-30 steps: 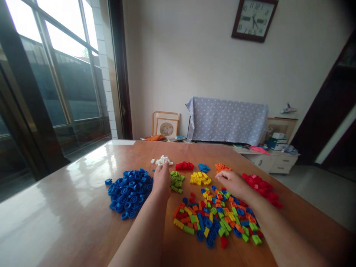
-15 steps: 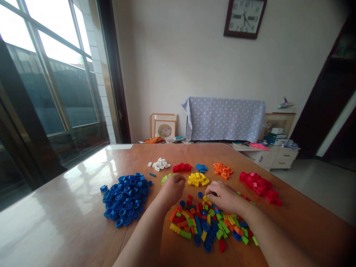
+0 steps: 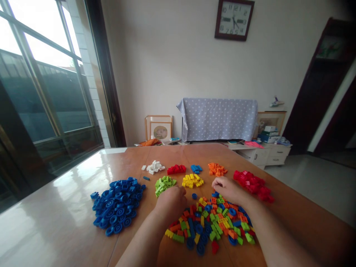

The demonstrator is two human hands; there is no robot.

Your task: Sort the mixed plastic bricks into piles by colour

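My left hand hovers at the left edge of a mixed pile of toy building bricks, just in front of the light green bricks. Its fingers curl down and inward, mostly hidden behind the back of the hand. At the far side of the mixed pile is my right hand, its fingers bent together. What either hand holds, if anything, cannot be made out. A blue piece shows just below the right fingertips. A small blue wheel lies between the hands.
Sorted heaps stand around: blue pieces at left, white bricks, red bricks, blue bricks, orange bricks, yellow bricks, and red pieces at right. A lone blue brick lies near the white ones.
My left hand has come back from the green bricks toward the mixed pile, uncovering them. My right hand has shifted right, off the yellow bricks at the pile's far edge. The view has turned slightly right.
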